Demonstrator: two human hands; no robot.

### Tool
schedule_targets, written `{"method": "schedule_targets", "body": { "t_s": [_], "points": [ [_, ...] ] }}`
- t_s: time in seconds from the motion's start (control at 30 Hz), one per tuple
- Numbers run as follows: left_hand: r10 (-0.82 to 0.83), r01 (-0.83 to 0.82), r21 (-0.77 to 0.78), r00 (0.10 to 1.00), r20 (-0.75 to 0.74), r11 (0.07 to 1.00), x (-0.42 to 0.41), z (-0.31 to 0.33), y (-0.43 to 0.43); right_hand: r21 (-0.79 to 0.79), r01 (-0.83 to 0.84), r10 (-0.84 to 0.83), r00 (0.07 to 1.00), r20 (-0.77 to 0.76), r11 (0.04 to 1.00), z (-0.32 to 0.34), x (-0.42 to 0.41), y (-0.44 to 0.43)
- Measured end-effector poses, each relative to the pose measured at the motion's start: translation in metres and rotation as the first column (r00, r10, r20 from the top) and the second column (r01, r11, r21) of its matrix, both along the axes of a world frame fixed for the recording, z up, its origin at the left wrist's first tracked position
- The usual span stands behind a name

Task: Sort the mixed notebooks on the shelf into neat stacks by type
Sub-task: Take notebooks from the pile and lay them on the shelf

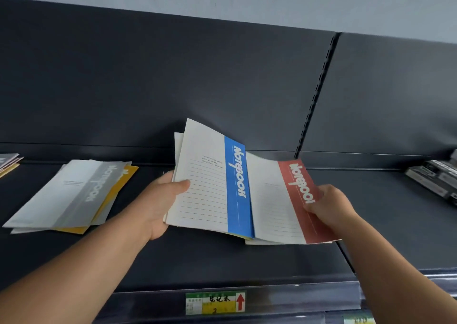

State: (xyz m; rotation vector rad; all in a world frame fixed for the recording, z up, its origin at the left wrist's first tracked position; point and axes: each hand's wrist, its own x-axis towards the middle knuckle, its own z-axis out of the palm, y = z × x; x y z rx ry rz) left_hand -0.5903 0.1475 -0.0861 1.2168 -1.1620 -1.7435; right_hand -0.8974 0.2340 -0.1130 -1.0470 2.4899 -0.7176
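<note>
Far-left stack: thin paper covers, fanned, at the dark matte shelf's end, well left of the blue notebook.
Grey notebook: flat rectangle with a silver band, on top of a loose pile left of the blue notebook; a yellow notebook peeks out beneath.
Left hand: grips the blue notebook's left edge, thumb on the cover.
Blue notebook: cream ruled cover, blue band, tilted up off the shelf, more sheets behind.
Red notebook: same ruled cover, red band, bowed; its left part lies under the blue notebook's right edge.
Right hand: pinches the red notebook's right edge.
Dark boxes: blocky, far right of the blue notebook.
</note>
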Motion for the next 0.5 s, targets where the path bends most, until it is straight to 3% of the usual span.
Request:
{"method": "schedule_targets", "body": {
  "t_s": [0.1, 0.17, 0.2, 0.23, 0.27, 0.3, 0.33, 0.37, 0.4, 0.5],
  "points": [
    [-0.001, 0.001, -0.01, 1.0, -0.003, 1.0, 0.002, -0.002, -0.001, 0.18, 0.035, 0.003, 0.978, -0.209, 0.983, -0.002, 0.01, -0.005],
    [-0.009, 0.008, -0.013, 1.0, -0.021, 1.0, 0.004, -0.001, -0.001, 0.11, 0.012, 0.024, 0.947, -0.32, 0.994, 0.002, 0.022, -0.007],
    [-0.011, 0.011, -0.017, 0.999, -0.036, 1.0, 0.004, 0.0, -0.001, -0.003, -0.029, 0.027, 0.958, -0.285, 1.0, 0.005, 0.03, -0.009],
    [-0.012, 0.01, -0.023, 0.999, -0.049, 1.0, 0.004, 0.001, -0.002, -0.141, -0.049, 0.031, 0.991, -0.129, 0.989, 0.01, 0.04, -0.012],
    [-0.011, 0.009, -0.032, 0.998, -0.059, 0.999, 0.003, 0.002, -0.002, -0.255, -0.017, 0.056, 0.987, 0.149, 0.967, 0.015, 0.05, -0.015],
    [-0.007, 0.005, -0.04, 0.998, -0.065, 0.999, 0.002, 0.004, -0.002, -0.303, 0.038, 0.114, 0.876, 0.468, 0.952, 0.021, 0.06, -0.018],
    [-0.003, 0.0, -0.045, 0.998, -0.07, 0.999, 0.0, 0.005, -0.001, -0.304, 0.072, 0.172, 0.691, 0.702, 0.95, 0.023, 0.067, -0.022],
    [-0.003, -0.001, -0.05, 0.997, -0.076, 0.999, -0.003, 0.007, 0.0, -0.286, 0.078, 0.198, 0.549, 0.812, 0.955, 0.023, 0.072, -0.025],
    [-0.004, 0.0, -0.054, 0.997, -0.082, 0.999, -0.007, 0.008, 0.001, -0.285, 0.063, 0.223, 0.476, 0.851, 0.956, 0.022, 0.074, -0.028],
    [0.014, -0.018, -0.045, 0.996, -0.087, 0.999, -0.018, 0.009, 0.006, -0.278, 0.077, 0.19, 0.557, 0.809, 0.957, 0.017, 0.071, -0.034]
  ]
}}
